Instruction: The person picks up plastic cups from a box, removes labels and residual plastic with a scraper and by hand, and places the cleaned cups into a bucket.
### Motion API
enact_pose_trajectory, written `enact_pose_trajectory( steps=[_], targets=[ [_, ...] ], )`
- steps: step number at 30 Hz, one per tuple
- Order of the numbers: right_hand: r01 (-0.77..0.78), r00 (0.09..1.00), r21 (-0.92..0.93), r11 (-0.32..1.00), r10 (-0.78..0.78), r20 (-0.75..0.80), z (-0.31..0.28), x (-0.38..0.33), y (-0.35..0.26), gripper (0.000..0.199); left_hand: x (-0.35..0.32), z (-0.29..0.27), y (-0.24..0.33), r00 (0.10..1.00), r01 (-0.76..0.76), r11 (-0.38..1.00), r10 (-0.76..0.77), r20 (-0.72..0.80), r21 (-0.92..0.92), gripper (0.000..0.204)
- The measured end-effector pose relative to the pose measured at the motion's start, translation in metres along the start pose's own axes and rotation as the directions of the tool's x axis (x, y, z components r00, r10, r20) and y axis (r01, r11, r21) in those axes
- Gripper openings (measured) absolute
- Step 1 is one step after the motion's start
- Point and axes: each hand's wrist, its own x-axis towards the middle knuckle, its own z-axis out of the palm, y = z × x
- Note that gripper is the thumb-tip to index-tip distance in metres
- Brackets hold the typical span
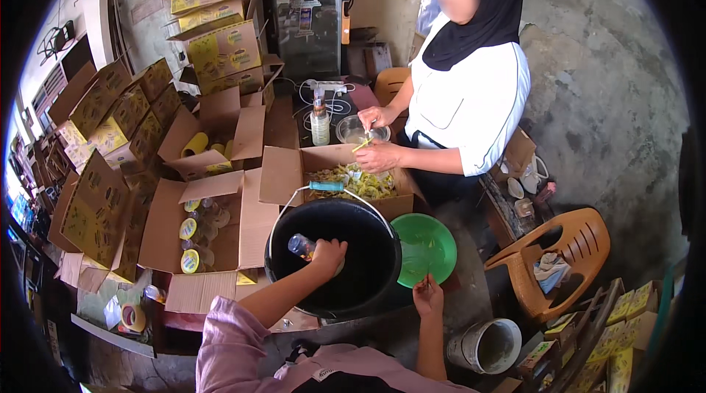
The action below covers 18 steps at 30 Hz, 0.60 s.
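Note:
A large black bucket [283, 280] with a wire handle and a light-blue grip [326, 186] stands in front of me. My left hand [329, 256] reaches over it, closed round a small clear bottle [301, 246], which lies tilted over the bucket's dark inside. Right beside the bucket is a green basin [446, 235] with a little liquid in it. At its near rim, my right hand [428, 296] has its fingers pinched together; whatever they hold is too small to name.
Left of the bucket, an open carton [165, 224] holds clear containers with yellow lids. Another carton [397, 205] full of yellow-green scraps stands behind it. Across the table, a person [471, 91] handles a yellow strip. An orange chair [588, 238] and a white bucket [494, 347] are at right.

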Motion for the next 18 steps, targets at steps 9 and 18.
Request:
enact_pose_trajectory(
  steps=[9, 18],
  targets=[
    [-0.005, 1.0, -0.019, 1.0, 0.005, 0.006, -0.011, -0.01, 0.007, 0.009, 0.002, -0.034, -0.009, 0.975, -0.069, 0.964, 0.011, 0.222, 0.258, 0.022],
    [0.055, 0.998, 0.041, 0.998, -0.054, -0.024, -0.017, -0.01, 0.013, 0.013, -0.035, -0.068, -0.011, 0.964, -0.253, 0.663, 0.112, 0.24, 0.705, 0.072]
  ],
)
